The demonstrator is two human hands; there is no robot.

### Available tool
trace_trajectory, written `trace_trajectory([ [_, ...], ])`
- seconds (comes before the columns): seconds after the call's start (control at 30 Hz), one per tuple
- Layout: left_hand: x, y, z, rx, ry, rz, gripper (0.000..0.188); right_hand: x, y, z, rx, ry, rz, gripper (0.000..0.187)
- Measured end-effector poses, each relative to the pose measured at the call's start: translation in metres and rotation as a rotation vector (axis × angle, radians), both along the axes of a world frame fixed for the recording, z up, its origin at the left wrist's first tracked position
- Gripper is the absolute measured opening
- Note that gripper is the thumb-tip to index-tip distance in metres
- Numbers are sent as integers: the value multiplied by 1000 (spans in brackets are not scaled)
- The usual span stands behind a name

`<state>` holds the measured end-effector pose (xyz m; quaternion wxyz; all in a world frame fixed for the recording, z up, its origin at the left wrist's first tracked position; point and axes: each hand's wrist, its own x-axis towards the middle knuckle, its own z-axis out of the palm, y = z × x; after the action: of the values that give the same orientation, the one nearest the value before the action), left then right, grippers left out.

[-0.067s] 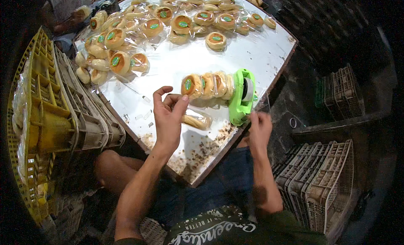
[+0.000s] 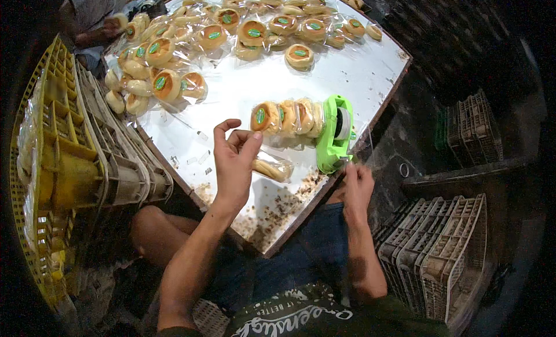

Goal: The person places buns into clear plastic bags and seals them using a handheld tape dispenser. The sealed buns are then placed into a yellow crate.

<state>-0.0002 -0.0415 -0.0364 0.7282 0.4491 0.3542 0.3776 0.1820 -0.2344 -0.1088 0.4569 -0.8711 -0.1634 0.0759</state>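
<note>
My left hand hovers over the near part of the white table, thumb and index finger apart, fingers open. Beside its palm lies a wrapped bun, partly hidden by the hand. Just beyond, several round buns in clear wrappers stand on edge in a row, the leftmost showing a green label. Against the row's right end is a bright green tape dispenser with a tape roll in it. My right hand pinches at the dispenser's near, cutter end, closed on what looks like the tape's end.
Many wrapped buns are heaped across the far and left sides of the table. Yellow and grey crates stand at the left, more crates at the lower right. A person holds a bun at the far left.
My right hand has dropped slightly, toward me, from the dispenser's end. My left hand and the row of buns keep their places.
</note>
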Motion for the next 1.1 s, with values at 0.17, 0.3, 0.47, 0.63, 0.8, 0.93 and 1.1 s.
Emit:
trace_trajectory([
  [0.17,15,-13,-20,146,142,35,44,-49,36,2,584,627,42,26],
  [0.3,25,-16,-19,259,245,110,42,-76,73,52,817,701,67,25],
  [0.47,41,-23,-37,269,270,26,41,-85,9,14,643,931,-89,29],
  [0.63,76,-52,-48,270,273,-96,42,-55,4,62,559,539,35,23],
  [0.8,103,-87,-32,155,159,-189,40,-48,2,50,312,87,81,16],
  [0.93,89,-115,-54,102,242,-290,38,-44,-20,33,248,215,119,18],
  [1.1,99,-131,-64,121,393,-438,39,23,-13,33,52,549,273,30],
])
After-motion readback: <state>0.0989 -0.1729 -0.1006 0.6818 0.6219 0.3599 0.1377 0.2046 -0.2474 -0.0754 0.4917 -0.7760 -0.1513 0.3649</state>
